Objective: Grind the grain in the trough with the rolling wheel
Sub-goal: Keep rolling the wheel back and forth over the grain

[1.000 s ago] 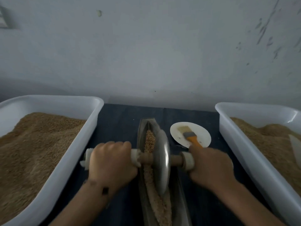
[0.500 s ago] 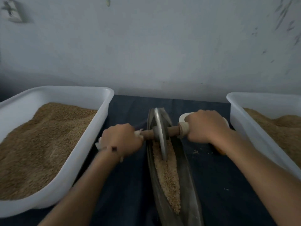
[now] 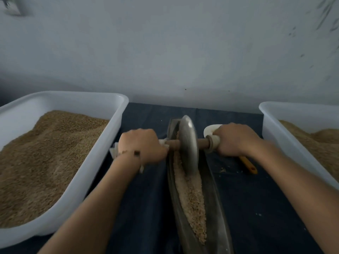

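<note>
A long, narrow metal trough (image 3: 214, 197) lies on the dark cloth and runs away from me. A strip of tan grain (image 3: 190, 197) fills its groove. The metal rolling wheel (image 3: 188, 143) stands on edge in the far half of the trough, on a wooden axle. My left hand (image 3: 141, 145) grips the axle's white-wrapped left handle. My right hand (image 3: 234, 139) grips the white-wrapped right handle. Both arms are stretched forward.
A white tub (image 3: 102, 158) heaped with grain stands at the left, and another white tub (image 3: 280, 140) with grain at the right. Behind my right hand are a white dish (image 3: 210, 129) and an orange brush handle (image 3: 248, 165). A pale wall rises behind the table.
Both hands rolled the wheel from the near part of the trough to its far part. More ground grain now shows in the near groove. The wheel looks a little nearer than half a second ago.
</note>
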